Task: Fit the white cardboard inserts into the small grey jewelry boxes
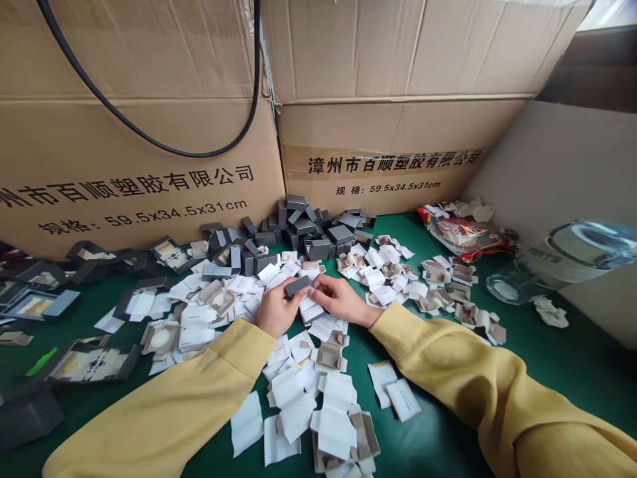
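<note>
A small dark grey box is held up between my two hands, over the middle of the table. My left hand grips its left side, thumb against the near face. The fingertips of my right hand are pinched together at the box's right end; whether they hold a part of it is hidden. White paper slips and small folded grey-white card inserts lie under and around both hands. Just behind them is a heap of similar dark grey boxes.
Two large cardboard cartons wall off the back, with a black cable hanging in front. Open dark trays lie at left. On the right are a red snack bag, a glass cup and a crumpled tissue.
</note>
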### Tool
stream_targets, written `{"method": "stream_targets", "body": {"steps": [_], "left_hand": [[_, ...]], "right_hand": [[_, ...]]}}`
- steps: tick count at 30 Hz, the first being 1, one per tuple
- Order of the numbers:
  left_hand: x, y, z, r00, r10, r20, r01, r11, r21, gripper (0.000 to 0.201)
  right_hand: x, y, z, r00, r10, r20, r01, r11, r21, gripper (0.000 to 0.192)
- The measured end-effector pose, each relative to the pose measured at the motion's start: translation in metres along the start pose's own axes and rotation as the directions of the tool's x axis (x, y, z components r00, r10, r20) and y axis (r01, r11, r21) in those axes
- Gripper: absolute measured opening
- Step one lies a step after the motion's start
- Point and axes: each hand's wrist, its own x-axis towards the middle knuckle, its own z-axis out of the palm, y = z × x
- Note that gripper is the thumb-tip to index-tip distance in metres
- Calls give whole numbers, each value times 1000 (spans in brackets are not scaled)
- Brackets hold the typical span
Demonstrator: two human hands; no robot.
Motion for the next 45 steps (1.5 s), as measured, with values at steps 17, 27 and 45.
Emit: {"method": "stream_targets", "body": {"steps": [17, 27, 45], "left_hand": [[-1, 5, 0, 973, 46, 228, -35, 998, -50, 27], [0, 2, 7, 956, -89, 280, 151, 966, -211, 32], [-2, 11, 12, 916, -188, 354, 310, 893, -327, 42]], "right_hand": [[-1, 2, 1, 946, -181, -268, 151, 980, -128, 9], [-3, -2, 3, 924, -219, -314, 191, 975, -117, 7], [-6, -1, 8, 955, -59, -290, 103, 985, 138, 11]]}}
